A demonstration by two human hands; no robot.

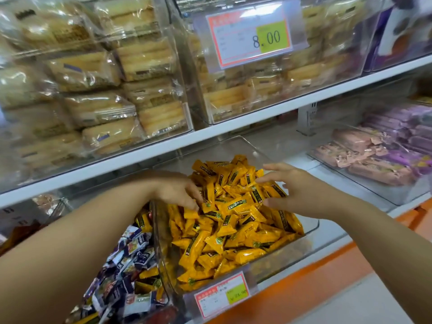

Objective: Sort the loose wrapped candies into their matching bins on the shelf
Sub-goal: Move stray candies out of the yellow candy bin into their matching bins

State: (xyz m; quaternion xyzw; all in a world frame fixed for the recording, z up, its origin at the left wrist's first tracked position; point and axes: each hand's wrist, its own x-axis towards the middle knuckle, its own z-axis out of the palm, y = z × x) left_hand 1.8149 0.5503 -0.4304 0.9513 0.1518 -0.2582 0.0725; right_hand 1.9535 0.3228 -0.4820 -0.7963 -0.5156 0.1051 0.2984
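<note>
A clear plastic bin [311, 226] on the lower shelf is heaped with yellow wrapped candies [233, 228]. My left hand [180, 191] reaches over the bin's left wall, its fingers bent down onto the top of the yellow pile; whether they hold a candy is hidden. My right hand [292, 185] hovers over the right side of the heap with fingers spread and relaxed, fingertips touching the wrappers. In the neighbouring bin to the left lie dark blue and white wrapped candies [131, 260], with a few stray yellow candies [149, 280] mixed among them.
The upper shelf [233, 127] carries clear bins of wrapped cakes [100, 90] and a price tag [251, 36]. Pink and purple bars [374, 160] fill a bin at right. A price label [222, 294] hangs on the yellow bin's front. An orange shelf edge [315, 277] runs below.
</note>
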